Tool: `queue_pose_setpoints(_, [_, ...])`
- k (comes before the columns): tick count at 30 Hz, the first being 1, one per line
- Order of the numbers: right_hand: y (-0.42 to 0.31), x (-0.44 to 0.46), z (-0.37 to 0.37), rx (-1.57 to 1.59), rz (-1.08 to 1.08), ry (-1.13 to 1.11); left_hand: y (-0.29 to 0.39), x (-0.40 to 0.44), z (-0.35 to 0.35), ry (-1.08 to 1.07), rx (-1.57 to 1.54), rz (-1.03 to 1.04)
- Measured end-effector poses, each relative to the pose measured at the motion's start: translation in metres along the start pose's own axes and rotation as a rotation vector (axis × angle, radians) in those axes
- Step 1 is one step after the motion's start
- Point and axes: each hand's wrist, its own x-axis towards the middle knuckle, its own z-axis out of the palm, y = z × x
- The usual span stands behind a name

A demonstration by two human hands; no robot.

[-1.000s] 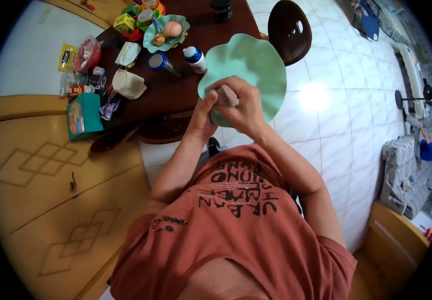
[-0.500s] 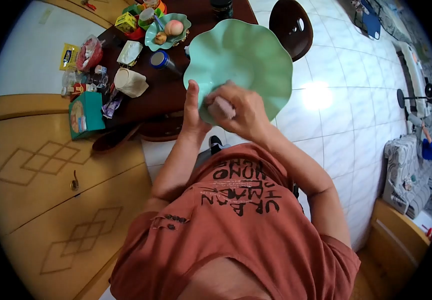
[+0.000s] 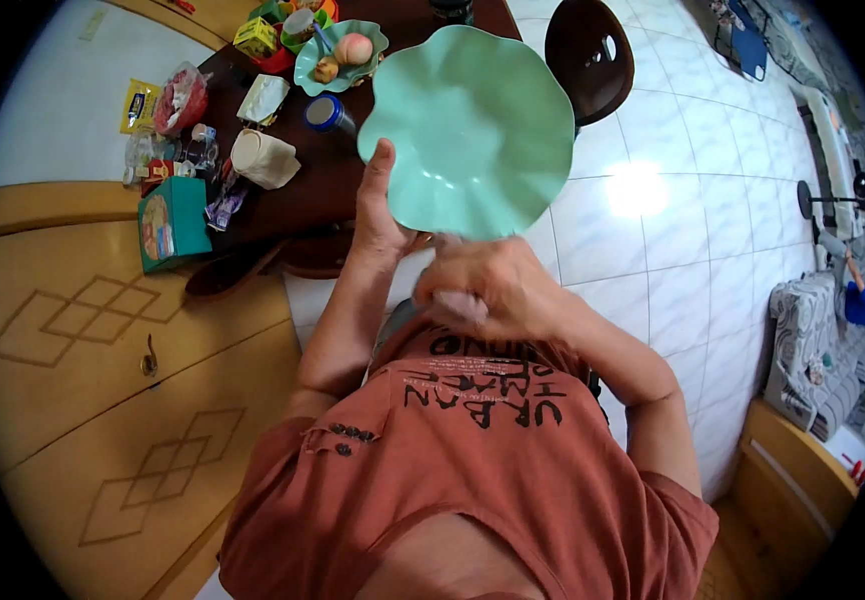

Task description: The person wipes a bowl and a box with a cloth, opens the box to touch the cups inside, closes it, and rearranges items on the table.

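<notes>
Large black capitals run across the chest of the rust-red shirt (image 3: 513, 480); "BAZ" can be made out in the lowest row, but folds distort the other letters, and smaller pale print among them is too fine to read. The yellow packet (image 3: 140, 106) by the tabletop's (image 3: 298, 195) left edge has a dark label with pale lettering, too small to read.

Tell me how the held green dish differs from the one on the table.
The held dish looks larger than the table dish. The held dish shows nothing inside; the table dish carries a round fruit. The left hand grips the held dish; the table dish stands untouched. Both are green with wavy rims.
</notes>
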Motion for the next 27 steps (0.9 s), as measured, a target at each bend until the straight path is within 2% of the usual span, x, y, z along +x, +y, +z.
queue_pose_setpoints(3, [-0.006,-0.012,-0.014,0.081,-0.071,0.007,0.011,0.006,-0.010,0.016,0.055,0.087])
queue_pose_setpoints(5, [-0.005,-0.021,-0.032,0.038,0.123,0.132,0.014,0.008,-0.011,-0.009,0.057,0.083])
queue_pose_setpoints(7, [0.000,-0.024,-0.044,-0.034,0.217,0.221,0.018,0.007,-0.005,-0.022,0.047,0.055])
queue_pose_setpoints(9, [0.004,-0.021,-0.045,-0.246,0.247,0.358,0.018,0.006,0.002,-0.005,0.037,0.017])
queue_pose_setpoints(11, [0.015,-0.012,-0.045,-0.328,0.222,0.386,0.016,0.004,0.010,0.004,0.026,-0.018])
queue_pose_setpoints(14, [0.033,0.004,-0.036,-0.306,-0.033,0.298,0.008,-0.001,0.018,-0.042,-0.004,-0.091])
queue_pose_setpoints(16, [0.050,0.017,-0.025,-0.470,-0.092,0.194,-0.004,-0.005,0.020,-0.036,-0.061,-0.175])
queue_pose_setpoints(17, [0.057,0.023,-0.026,-0.578,-0.112,0.122,-0.012,-0.006,0.020,0.009,0.031,-0.159])
queue_pose_setpoints(19, [0.079,0.036,-0.032,-0.676,-0.200,0.245,-0.013,-0.011,0.019,-0.040,0.077,-0.134])
queue_pose_setpoints(20, [0.083,0.038,-0.038,-0.723,-0.185,0.337,-0.010,-0.014,0.020,-0.038,0.077,-0.130])
queue_pose_setpoints(21, [0.085,0.034,-0.041,-0.721,-0.188,0.333,-0.007,-0.017,0.023,-0.044,0.070,-0.102])
queue_pose_setpoints(23, [0.091,0.025,-0.044,-0.725,0.001,0.242,-0.003,-0.019,0.019,-0.043,0.060,-0.067])
queue_pose_setpoints(25, [0.078,0.013,-0.027,-0.533,-0.147,0.243,-0.004,-0.014,0.012,-0.113,-0.052,-0.032])
queue_pose_setpoints(26, [0.069,0.012,-0.016,-0.534,-0.158,0.187,-0.007,-0.013,0.013,-0.088,-0.081,-0.058])
queue_pose_setpoints(27, [0.059,0.014,-0.010,-0.532,-0.165,0.130,-0.010,-0.016,0.011,-0.068,0.006,-0.080])
